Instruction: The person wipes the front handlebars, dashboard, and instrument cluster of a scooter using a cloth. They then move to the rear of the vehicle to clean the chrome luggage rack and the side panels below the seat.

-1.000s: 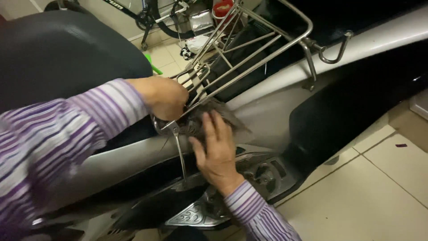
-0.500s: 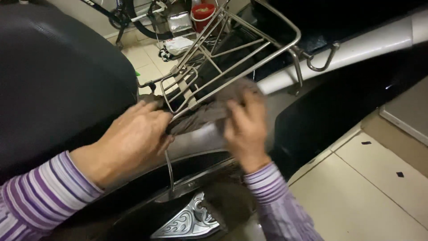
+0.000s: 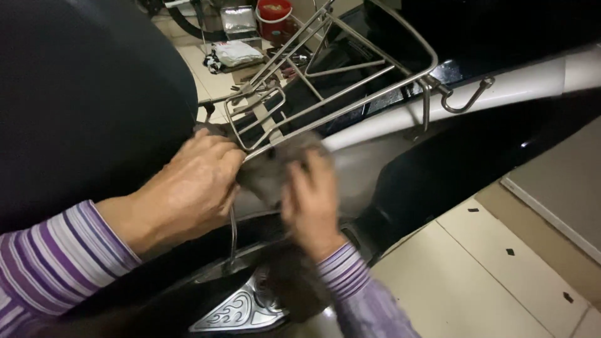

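From the head camera, looking down: my left hand (image 3: pixel 194 184) is curled closed around one end of a dark grey rag (image 3: pixel 275 169), knuckles up, pressed against the lower edge of a chrome luggage rack (image 3: pixel 350 94) on the back of a motor scooter. My right hand (image 3: pixel 313 200) is blurred, fingers spread flat over the rag's other end — I cannot tell whether it grips the cloth or only presses on it. The rag sits bunched between both hands, right where the rack's thin bars meet the grey body panel (image 3: pixel 375 169), just behind the black seat (image 3: pixel 87 94).

I judge this to be the wiping step, worked at the rack's front mount. The next move calls for keeping the cloth taut between the hands and threading it around the narrow bars without snagging.

Past the rack, a red bucket (image 3: pixel 274 12) stands on pale floor tiles (image 3: pixel 476 275).
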